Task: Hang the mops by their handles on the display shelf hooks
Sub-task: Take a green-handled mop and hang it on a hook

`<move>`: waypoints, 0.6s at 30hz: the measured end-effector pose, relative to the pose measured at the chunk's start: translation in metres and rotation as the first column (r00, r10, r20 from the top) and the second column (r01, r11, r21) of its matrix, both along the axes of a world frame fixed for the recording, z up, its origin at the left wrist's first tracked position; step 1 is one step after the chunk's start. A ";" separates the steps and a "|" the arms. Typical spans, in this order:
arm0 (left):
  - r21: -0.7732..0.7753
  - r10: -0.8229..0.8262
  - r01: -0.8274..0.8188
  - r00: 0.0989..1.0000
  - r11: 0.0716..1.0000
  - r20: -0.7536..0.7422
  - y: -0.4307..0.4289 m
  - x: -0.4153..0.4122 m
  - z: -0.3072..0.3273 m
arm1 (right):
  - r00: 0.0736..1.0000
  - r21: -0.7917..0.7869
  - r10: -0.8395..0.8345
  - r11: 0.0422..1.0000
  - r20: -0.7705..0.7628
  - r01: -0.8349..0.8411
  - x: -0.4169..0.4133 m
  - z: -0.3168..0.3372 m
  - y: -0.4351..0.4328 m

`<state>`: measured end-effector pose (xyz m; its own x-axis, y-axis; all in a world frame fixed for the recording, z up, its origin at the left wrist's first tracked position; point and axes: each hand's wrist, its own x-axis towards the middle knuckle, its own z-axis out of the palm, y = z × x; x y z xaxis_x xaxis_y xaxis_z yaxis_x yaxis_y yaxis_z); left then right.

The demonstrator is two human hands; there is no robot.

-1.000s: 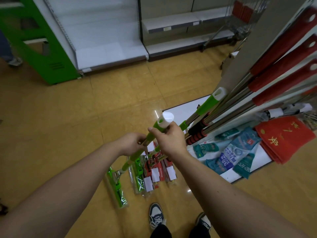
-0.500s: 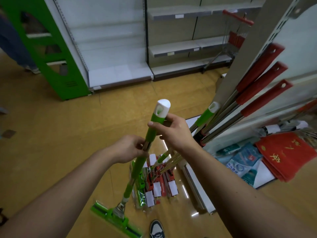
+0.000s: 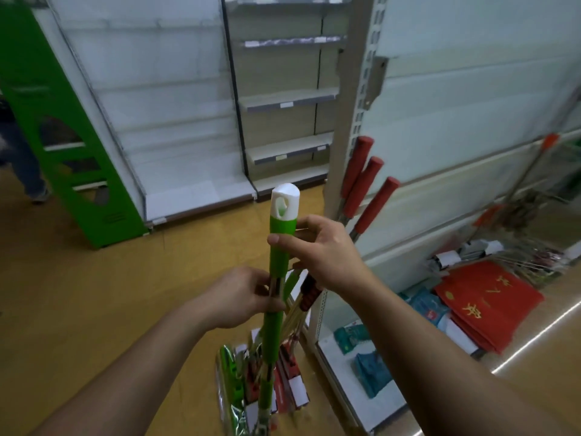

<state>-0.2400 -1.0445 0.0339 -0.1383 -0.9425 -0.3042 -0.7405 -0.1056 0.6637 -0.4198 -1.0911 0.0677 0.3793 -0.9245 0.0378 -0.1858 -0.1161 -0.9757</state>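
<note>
I hold a green mop handle (image 3: 278, 247) upright in front of me; its white cap with a hanging hole (image 3: 284, 201) points up. My right hand (image 3: 320, 250) grips the handle just below the cap. Lower down, my left hand (image 3: 243, 295) is closed around its shaft. Three red-handled mops (image 3: 364, 180) lean against the display shelf upright (image 3: 353, 99) on the right. More mop heads in packaging (image 3: 251, 382) stand on the floor below my hands. No hook shows clearly.
The display shelf's base (image 3: 342, 366) holds blue packets (image 3: 371, 372) and red cloth (image 3: 490, 300). Empty white shelving (image 3: 283, 99) stands behind, a green panel (image 3: 63, 136) at far left. A person's leg (image 3: 22, 162) shows at the left edge. Yellow floor lies between.
I have raised the green mop and turned it from tilted to nearly upright. My view has lifted toward the shelf upright. Both hands keep their grip.
</note>
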 end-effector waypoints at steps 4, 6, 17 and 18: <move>-0.060 -0.036 0.036 0.999 0.998 -0.014 0.016 -0.064 0.024 | 0.999 -0.075 -0.027 0.997 0.035 0.030 -0.067 0.026 0.024; -0.080 -0.058 0.056 0.998 0.995 -0.029 0.024 -0.100 0.037 | 0.998 -0.117 -0.044 0.992 0.043 0.049 -0.103 0.042 0.037; -0.331 -0.125 0.069 0.981 0.941 -0.148 0.052 -0.294 0.085 | 0.981 -0.207 -0.177 0.960 0.085 0.191 -0.288 0.114 0.083; -0.348 -0.134 0.065 0.975 0.935 -0.177 0.050 -0.309 0.089 | 0.977 -0.214 -0.193 0.954 0.085 0.208 -0.301 0.121 0.085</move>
<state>-0.5494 -0.9945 0.1227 -0.2610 -0.9626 0.0722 -0.5880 0.2179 0.7790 -0.7211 -1.0066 0.1888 0.1774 -0.9472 0.2671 -0.1670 -0.2965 -0.9403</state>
